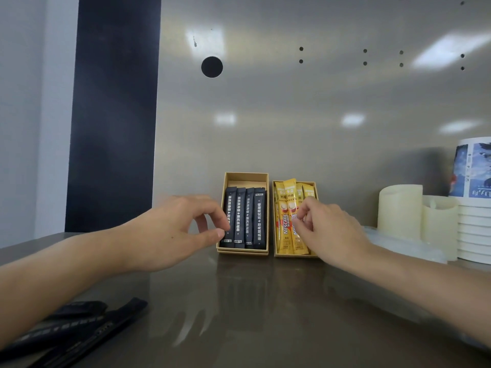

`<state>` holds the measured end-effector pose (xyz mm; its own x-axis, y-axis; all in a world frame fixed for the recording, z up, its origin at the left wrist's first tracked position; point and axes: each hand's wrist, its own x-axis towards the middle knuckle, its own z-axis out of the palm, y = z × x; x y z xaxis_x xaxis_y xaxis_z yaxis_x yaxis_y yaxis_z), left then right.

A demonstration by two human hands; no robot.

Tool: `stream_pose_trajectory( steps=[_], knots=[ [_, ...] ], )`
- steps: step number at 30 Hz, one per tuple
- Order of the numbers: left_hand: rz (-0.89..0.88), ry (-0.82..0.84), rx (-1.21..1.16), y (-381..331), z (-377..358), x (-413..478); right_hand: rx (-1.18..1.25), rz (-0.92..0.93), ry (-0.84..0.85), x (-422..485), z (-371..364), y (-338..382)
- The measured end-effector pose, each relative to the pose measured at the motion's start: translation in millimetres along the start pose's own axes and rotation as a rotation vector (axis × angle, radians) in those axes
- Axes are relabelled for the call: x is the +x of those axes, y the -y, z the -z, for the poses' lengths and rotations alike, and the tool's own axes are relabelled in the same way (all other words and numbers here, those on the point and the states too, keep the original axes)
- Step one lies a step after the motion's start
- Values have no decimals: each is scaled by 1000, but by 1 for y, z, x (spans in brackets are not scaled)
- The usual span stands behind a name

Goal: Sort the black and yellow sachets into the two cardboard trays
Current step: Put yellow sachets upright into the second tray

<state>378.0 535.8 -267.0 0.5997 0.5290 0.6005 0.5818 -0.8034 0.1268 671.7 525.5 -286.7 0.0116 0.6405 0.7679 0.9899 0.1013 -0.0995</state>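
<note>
Two cardboard trays stand side by side against the back wall. The left tray holds several black sachets lying in a row. The right tray holds several yellow sachets. My left hand is at the left tray's left side, thumb and forefinger curled onto the leftmost black sachet. My right hand reaches in from the right, its curled fingertips pinching a yellow sachet and hiding that tray's right part. Loose black sachets lie at the near left, under my forearm.
The grey countertop runs to a metal back wall. At the right stand two cream candle-like cylinders, a stack of white paper cups with a printed one on top, and a clear plastic packet.
</note>
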Motion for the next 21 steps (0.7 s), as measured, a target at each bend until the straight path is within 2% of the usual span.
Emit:
stream_pose_trajectory(
  steps=[6,11,17,21],
  knots=[
    [35,80,76,-6,9,-3,69,264,-9,-26,5,33],
    [230,352,271,5,35,-6,107,369,82,-39,3,45],
    [530,459,457,28,75,-19,169,359,130,-37,-4,38],
    [882,672,476,41,88,-25,153,380,126,-37,-5,38]
  ],
)
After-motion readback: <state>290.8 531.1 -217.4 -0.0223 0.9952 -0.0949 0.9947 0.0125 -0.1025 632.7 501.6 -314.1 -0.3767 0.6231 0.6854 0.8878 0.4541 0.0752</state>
